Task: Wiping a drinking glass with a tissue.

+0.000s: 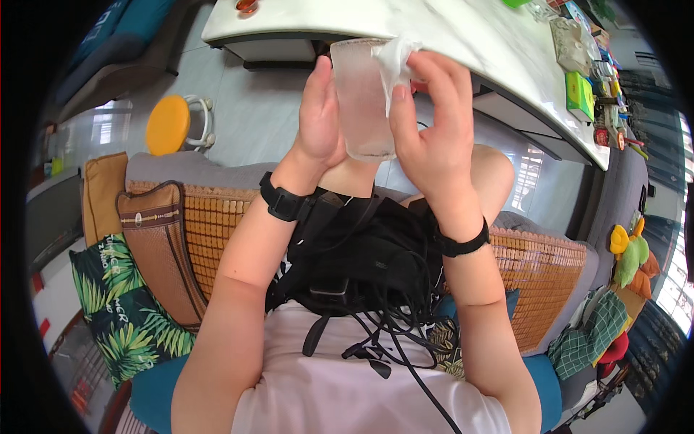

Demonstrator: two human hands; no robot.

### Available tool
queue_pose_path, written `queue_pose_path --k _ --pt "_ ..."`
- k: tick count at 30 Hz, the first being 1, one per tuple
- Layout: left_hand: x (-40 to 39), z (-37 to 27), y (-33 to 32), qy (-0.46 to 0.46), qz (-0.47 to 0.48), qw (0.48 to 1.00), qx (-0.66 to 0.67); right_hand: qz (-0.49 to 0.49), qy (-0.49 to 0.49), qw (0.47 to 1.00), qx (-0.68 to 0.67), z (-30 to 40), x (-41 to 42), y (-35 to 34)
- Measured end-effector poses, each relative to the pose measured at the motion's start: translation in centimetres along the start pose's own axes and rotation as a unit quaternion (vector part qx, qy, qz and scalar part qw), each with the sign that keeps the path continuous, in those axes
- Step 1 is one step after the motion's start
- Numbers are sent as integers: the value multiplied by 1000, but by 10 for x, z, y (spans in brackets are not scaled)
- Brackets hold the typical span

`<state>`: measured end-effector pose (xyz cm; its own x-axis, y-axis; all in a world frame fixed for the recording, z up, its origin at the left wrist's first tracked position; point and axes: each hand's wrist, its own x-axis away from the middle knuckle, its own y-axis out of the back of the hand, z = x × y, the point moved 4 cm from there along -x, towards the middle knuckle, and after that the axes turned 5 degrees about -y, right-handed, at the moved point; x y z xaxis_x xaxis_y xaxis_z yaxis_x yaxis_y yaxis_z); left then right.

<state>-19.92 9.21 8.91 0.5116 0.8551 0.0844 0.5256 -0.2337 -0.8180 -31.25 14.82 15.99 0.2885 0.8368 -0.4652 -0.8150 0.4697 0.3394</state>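
A tall frosted glass tumbler [360,103] is held up above my lap, slightly tilted, near the edge of the table. My left hand [322,116] grips it from the left, palm along its side and the other fingers hidden behind it. On the other side, my right hand [436,119] pinches a crumpled white tissue [396,59] between thumb and fingers. The tissue lies over the right part of the rim and hangs down the outer wall. Black bands circle both wrists.
Beyond the tumbler runs a white marble-patterned table [325,16], with a small amber bowl [246,6] and a green box [580,96] on it. Black cables [401,325] lie across my lap. A yellow-seated stool [168,125] stands left; bamboo matting [214,217] covers the sofa.
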Motion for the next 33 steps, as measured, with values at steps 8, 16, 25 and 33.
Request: queue_pose_path --k 8,16,25,33 --pt "-1 -12 -4 11 21 999 -38 16 51 998 37 -4 67 -1" --pt "-9 -4 -4 -12 -56 998 36 21 55 998 -6 0 69 -5" --pt "-13 0 2 -15 -86 995 43 -58 65 996 -5 4 30 1" --pt "-10 -3 0 -4 -54 997 47 -1 58 998 37 -9 48 -10"
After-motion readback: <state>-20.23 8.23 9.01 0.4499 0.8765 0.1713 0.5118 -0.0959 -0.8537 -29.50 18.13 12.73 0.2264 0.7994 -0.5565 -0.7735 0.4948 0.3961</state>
